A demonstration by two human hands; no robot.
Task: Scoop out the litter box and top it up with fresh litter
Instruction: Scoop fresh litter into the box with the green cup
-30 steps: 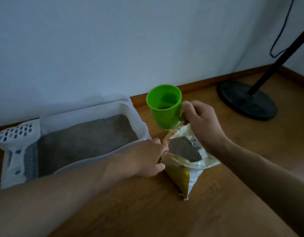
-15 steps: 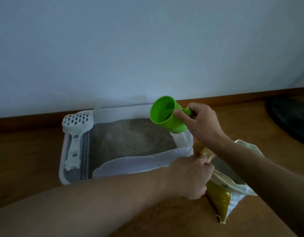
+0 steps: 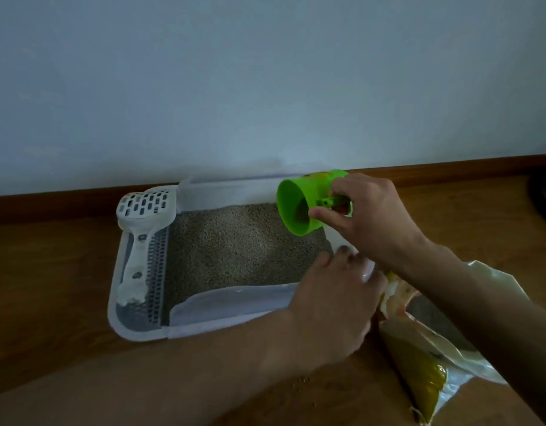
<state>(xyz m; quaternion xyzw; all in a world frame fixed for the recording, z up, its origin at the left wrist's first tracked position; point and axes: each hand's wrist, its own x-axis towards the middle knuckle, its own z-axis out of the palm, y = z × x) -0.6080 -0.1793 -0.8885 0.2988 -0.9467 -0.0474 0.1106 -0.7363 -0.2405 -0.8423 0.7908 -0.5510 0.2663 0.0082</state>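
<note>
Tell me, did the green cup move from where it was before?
Yes. The green cup, held by the right hand, went from above the litter bag to over the litter box, tipped on its side.

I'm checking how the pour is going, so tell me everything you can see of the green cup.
The green cup looks like smooth bright plastic, with a side handle. The right hand grips that handle, tipping the cup on its side, mouth toward the left, above the right end of the litter box. Some grey litter shows inside it. Only the hand touches it.
</note>
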